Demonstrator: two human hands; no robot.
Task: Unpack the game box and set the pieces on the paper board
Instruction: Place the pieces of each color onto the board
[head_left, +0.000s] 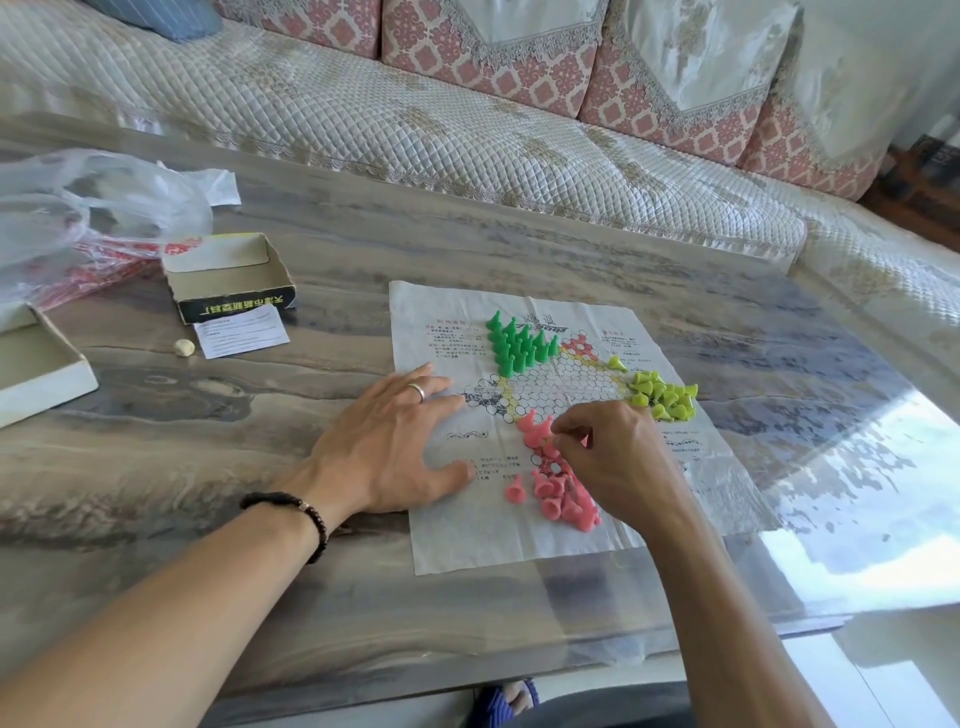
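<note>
A grey, marbled tabletop (322, 249) carries everything, with a quilted sofa (415, 119) beyond its far edge. Near the middle lies the paper board (467, 540), a creased white sheet printed with a hexagon-celled star and blocks of small text. Toward the left edge sit an open game box (228, 275) with a dark printed side, a second shallow tray (36, 374) and crumpled clear plastic bags (78, 208); a small printed slip (241, 331) lies just in front of the box. On the board's far part the green pieces (519, 345) stand upright in a tight cluster, the yellow-green pieces (662, 395) lie tumbled toward its right edge, and the pink pieces (558, 493) lie mostly toppled on its near part. The left hand (389, 447), ring on one finger, rests flat with fingers spread on the board's left edge. The right hand (618, 457) hovers over the pink pieces, fingertips curled together and pinching one of them.
</note>
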